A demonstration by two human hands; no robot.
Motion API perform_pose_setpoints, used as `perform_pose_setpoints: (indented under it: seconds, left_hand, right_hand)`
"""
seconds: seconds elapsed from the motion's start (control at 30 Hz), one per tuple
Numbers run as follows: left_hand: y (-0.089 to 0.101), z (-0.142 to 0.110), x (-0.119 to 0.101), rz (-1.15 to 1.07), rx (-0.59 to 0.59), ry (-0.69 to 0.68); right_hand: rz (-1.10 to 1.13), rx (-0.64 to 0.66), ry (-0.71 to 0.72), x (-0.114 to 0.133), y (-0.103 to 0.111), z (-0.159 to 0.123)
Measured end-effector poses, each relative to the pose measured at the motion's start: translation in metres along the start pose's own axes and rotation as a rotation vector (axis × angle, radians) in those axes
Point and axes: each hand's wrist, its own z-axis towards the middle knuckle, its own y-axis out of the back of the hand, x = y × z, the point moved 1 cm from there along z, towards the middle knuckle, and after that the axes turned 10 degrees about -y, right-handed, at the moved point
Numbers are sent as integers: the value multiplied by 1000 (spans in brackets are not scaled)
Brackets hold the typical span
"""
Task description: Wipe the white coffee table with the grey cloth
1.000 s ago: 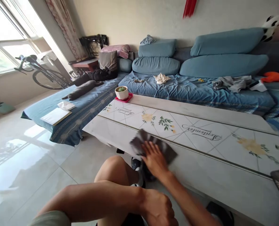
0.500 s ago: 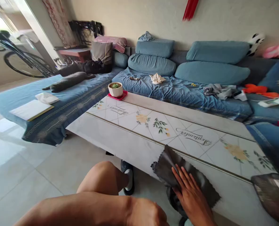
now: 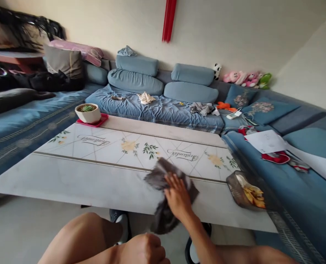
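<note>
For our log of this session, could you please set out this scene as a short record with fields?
right hand: spread flat on the cloth
left hand: closed fist, by the knee
cloth: dark grey, on the table's near edge, partly hanging over
table: pale top printed with flowers and script
dish: clear, holding yellow food, near the table's right end
plant: in a white pot on a red coaster, at the table's far left corner
sofa: blue, beyond the table, with clothes lying on it

Head-worn camera, one view, set on the person's own head, facing forward and down, close above the right hand [image 3: 178,196], looking across the low table [image 3: 97,183] toward the blue sofa [image 3: 152,113] and wall [image 3: 220,36]
</note>
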Motion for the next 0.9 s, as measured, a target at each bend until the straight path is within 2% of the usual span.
perform_pose_setpoints:
  seconds: [0.07,0.1,0.13,0.2,0.3,0.37,0.4,0.47,0.5,0.57,0.63,0.7,0.73,0.8,0.87,0.9]
  left_hand:
    - [5,3,2,1,-13,6]
    - [7,6,4,-3,-26,13]
    - [9,10,6,-2,-46,22]
    - [12,20,13,18,-108,59]
    - [8,30,31,58,-144,210]
    - [-4,26,53,44,-98,392]
    - [-14,22,67,21,-67,486]
    - [-41,15,98,-68,15,654]
    - [-57,16,114,-131,78,730]
    - [-92,31,144,-252,222,863]
    - [-125,67,165,-307,323,971]
    - [-154,116,175,-300,358,975]
    - [-166,143,176,-289,364,932]
    - [-186,190,170,-280,352,785]
    - [-200,220,157,-299,317,628]
    - [-203,225,150,-324,296,552]
  right_hand:
    - [-88,-42,-264,-68,25,-1]
    - [-106,-57,-376,-87,38,7]
    - [-108,-71,-457,-96,50,20]
    - [-79,-86,-499,-82,64,53]
    - [-10,-73,-312,-20,57,86]
    - [55,-28,-114,16,40,82]
    - [100,0,-24,26,32,74]
    - [224,48,75,23,24,51]
    - [300,77,89,11,26,40]
    - [438,143,76,-27,46,22]
    - [531,187,65,-77,77,1]
    - [612,148,-27,-132,109,-32]
    - [680,83,-136,-161,123,-53]
    - [833,-152,-439,-213,146,-98]
    - [956,-400,-790,-253,162,-133]
    - [986,-468,-926,-267,168,-143]
